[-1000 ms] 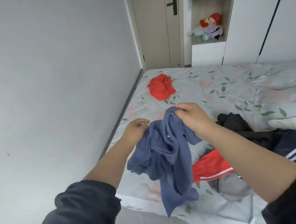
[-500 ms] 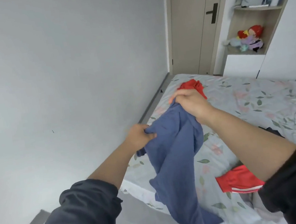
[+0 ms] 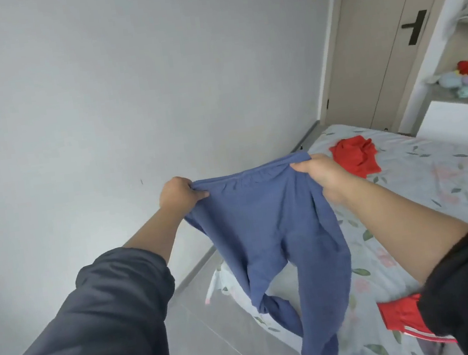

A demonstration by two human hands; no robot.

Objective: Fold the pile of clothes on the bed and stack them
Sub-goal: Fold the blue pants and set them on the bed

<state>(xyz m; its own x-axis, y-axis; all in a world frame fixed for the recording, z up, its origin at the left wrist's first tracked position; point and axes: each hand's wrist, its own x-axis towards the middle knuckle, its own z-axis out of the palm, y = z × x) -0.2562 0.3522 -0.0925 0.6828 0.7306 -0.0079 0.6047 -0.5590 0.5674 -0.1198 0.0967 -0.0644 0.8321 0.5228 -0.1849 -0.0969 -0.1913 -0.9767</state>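
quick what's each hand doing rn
Left hand: fingers curled, gripping one end of the waistband of the blue cotton trousers.
Right hand: gripping the other end of the waistband, holding it stretched out.

Bare floral bed sheet (image 3: 424,182) open between crumpled red garment (image 3: 355,158) far and red white-striped garment (image 3: 400,317) near. Hanging blue cloth trousers (image 3: 272,231) block bed corner; grey wall (image 3: 98,105) bounds left.
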